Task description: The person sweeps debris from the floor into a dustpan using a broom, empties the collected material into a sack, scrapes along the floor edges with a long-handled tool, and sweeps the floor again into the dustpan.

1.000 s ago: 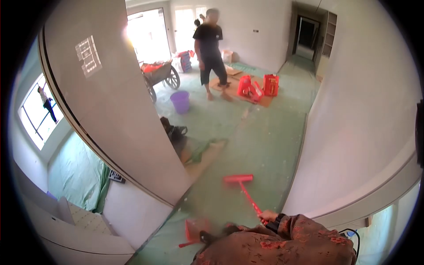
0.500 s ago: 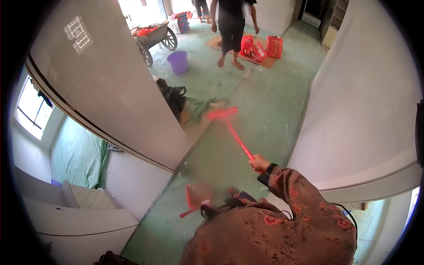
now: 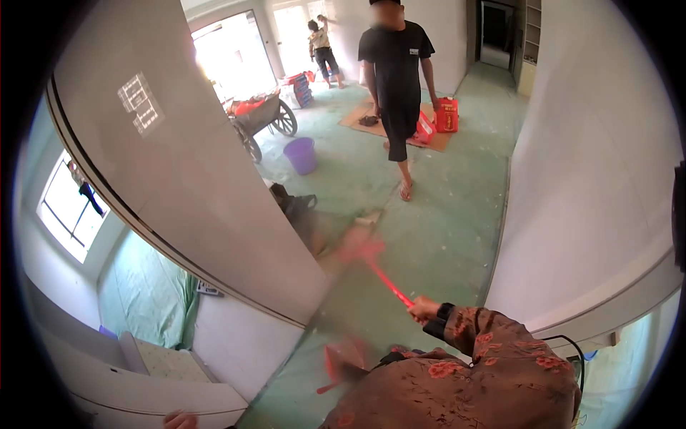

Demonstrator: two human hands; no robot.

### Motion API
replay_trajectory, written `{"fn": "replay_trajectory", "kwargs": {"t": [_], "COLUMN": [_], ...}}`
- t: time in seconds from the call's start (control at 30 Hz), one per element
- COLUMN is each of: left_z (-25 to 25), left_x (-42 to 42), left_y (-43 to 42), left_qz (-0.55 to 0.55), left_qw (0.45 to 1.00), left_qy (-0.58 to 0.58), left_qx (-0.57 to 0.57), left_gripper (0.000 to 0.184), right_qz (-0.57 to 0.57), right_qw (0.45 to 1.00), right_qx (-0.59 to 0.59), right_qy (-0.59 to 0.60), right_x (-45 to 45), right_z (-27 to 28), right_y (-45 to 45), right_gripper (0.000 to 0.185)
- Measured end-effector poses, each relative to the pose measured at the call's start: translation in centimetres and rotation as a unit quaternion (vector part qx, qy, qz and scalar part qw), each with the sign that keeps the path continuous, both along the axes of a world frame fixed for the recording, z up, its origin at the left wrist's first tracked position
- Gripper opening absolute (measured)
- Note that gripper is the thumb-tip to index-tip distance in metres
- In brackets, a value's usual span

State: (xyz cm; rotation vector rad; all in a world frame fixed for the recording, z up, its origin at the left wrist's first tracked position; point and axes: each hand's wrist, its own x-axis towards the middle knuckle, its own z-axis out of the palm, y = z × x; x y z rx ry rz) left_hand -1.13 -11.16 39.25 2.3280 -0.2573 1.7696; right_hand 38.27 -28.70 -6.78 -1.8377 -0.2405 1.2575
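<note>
My right hand (image 3: pixel 424 309) is closed around the handle of a red broom (image 3: pixel 389 281). The broom's head is blurred by motion, low over the green-covered floor near the end of the wall panel. A red dustpan (image 3: pixel 344 363), also blurred, is at floor level in front of my body, its short handle pointing left. Only a small part of my left hand (image 3: pixel 180 420) shows at the bottom left edge; its fingers are mostly cut off, and whatever it may hold is hidden.
A person in black (image 3: pixel 397 79) walks on the floor ahead. Beyond are a purple bucket (image 3: pixel 300 156), a wheeled cart (image 3: pixel 261 116) and red bags (image 3: pixel 446 116) on cardboard. Another person (image 3: pixel 323 53) stands by the far wall. Walls flank me; a black bag (image 3: pixel 294 204) lies left.
My view has tilted up, so things sit lower in it. The person in black has stepped closer. My right hand still grips the broom. Part of my left hand has come into view.
</note>
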Motion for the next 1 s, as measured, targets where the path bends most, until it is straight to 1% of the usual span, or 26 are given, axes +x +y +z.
{"fn": "replay_trajectory", "kwargs": {"t": [0.03, 0.07, 0.1, 0.13, 0.2, 0.27, 0.33, 0.37, 0.4, 0.47, 0.5, 0.53, 0.57, 0.6, 0.63, 0.67, 0.7, 0.73, 0.8, 0.83, 0.87, 0.93, 0.97, 1.0], "left_z": [-1.4, -3.3, -5.2, -7.0, -11.4, -14.0, -18.1, -21.1, -23.0, -26.9, -27.9, -28.9, -29.7, -30.5, -31.3, -32.2, -32.7, -32.8, -31.5, -32.4, -32.7, -33.0, -33.4, -33.3], "left_x": [0.1, -0.1, -0.2, -0.2, 0.1, 0.8, 0.5, -0.2, -0.6, -1.6, -2.1, -2.3, -2.7, -3.2, -3.7, -4.1, -4.2, -4.2, -3.7, -4.0, -3.9, -3.7, -3.5, -3.3], "left_y": [0.5, 0.8, 1.2, 1.6, 2.7, 2.7, 3.3, 3.9, 4.3, 4.8, 4.7, 4.3, 4.0, 4.0, 4.0, 4.1, 3.9, 3.7, 2.4, 2.9, 3.3, 4.1, 5.0, 5.8], "left_qz": [0.032, 0.068, 0.094, 0.117, 0.134, 0.189, 0.197, 0.215, 0.211, 0.204, 0.205, 0.190, 0.174, 0.170, 0.165, 0.159, 0.174, 0.167, 0.142, 0.139, 0.128, 0.211, 0.219, 0.222], "left_qw": [0.998, 0.991, 0.979, 0.964, 0.915, 0.875, 0.846, 0.833, 0.801, 0.765, 0.762, 0.745, 0.726, 0.725, 0.718, 0.713, 0.716, 0.718, 0.680, 0.661, 0.661, 0.688, 0.785, 0.861], "left_qy": [0.034, 0.073, 0.107, 0.138, 0.160, 0.245, 0.311, 0.330, 0.359, 0.369, 0.375, 0.356, 0.338, 0.343, 0.357, 0.370, 0.375, 0.375, 0.333, 0.325, 0.326, 0.320, 0.305, 0.284], "left_qx": [-0.043, -0.094, -0.145, -0.194, -0.344, -0.373, -0.385, -0.389, -0.430, -0.487, -0.486, -0.531, -0.573, -0.573, -0.574, -0.575, -0.562, -0.562, -0.638, -0.662, -0.664, -0.616, -0.494, -0.360], "left_gripper": [0.027, 0.025, 0.024, 0.023, 0.020, 0.017, 0.016, 0.017, 0.018, 0.018, 0.018, 0.020, 0.021, 0.021, 0.023, 0.025, 0.028, 0.028, 0.028, 0.024, 0.024, 0.019, 0.013, 0.007], "right_qz": [0.016, 0.008, 0.012, 0.017, 0.022, 0.026, 0.000, 0.021, 0.017, 0.005, 0.014, 0.010, 0.013, 0.015, 0.028, 0.023, 0.022, 0.021, 0.027, 0.038, 0.030, 0.018, 0.015, 0.011], "right_qw": [1.000, 1.000, 0.999, 0.997, 0.996, 0.995, 0.991, 0.991, 0.992, 0.989, 0.989, 0.988, 0.988, 0.988, 0.992, 0.992, 0.992, 0.991, 0.993, 0.994, 0.994, 0.993, 0.993, 0.992], "right_qx": [-0.006, -0.001, -0.023, -0.047, -0.047, -0.047, -0.040, -0.071, -0.069, -0.066, -0.055, -0.056, -0.053, -0.051, -0.063, -0.064, -0.062, -0.060, -0.063, -0.065, -0.069, -0.050, -0.050, -0.054], "right_qy": [-0.001, -0.005, 0.025, 0.056, 0.070, 0.083, 0.124, 0.114, 0.107, 0.132, 0.136, 0.141, 0.144, 0.146, 0.103, 0.102, 0.110, 0.115, 0.097, 0.084, 0.078, 0.107, 0.110, 0.115], "right_x": [-0.8, -1.3, -2.0, -2.8, -4.4, -5.7, -6.0, -6.0, -5.5, -5.9, -5.7, -5.8, -5.6, -5.5, -5.5, -5.6, -5.8, -5.8, -6.0, -6.1, -6.1, -5.9, -6.1, -6.1], "right_z": [0.3, 0.4, 0.3, 0.2, -0.2, -0.7, -0.6, 0.9, 1.8, 2.2, 1.1, 0.1, 0.7, 1.0, 0.6, 1.3, 2.7, 3.6, 4.0, 4.0, 3.5, 2.4, 3.1, 2.6], "right_y": [-0.9, -1.3, -1.7, -2.1, -3.3, -4.4, -5.5, -5.4, -5.6, -6.6, -6.9, -7.3, -7.7, -8.2, -8.6, -8.9, -9.0, -9.0, -9.0, -9.1, -9.3, -9.3, -9.2, -9.1], "right_gripper": [0.021, 0.021, 0.021, 0.021, 0.019, 0.018, 0.015, 0.016, 0.016, 0.017, 0.018, 0.018, 0.017, 0.017, 0.016, 0.016, 0.017, 0.018, 0.018, 0.019, 0.019, 0.019, 0.017, 0.017]}}
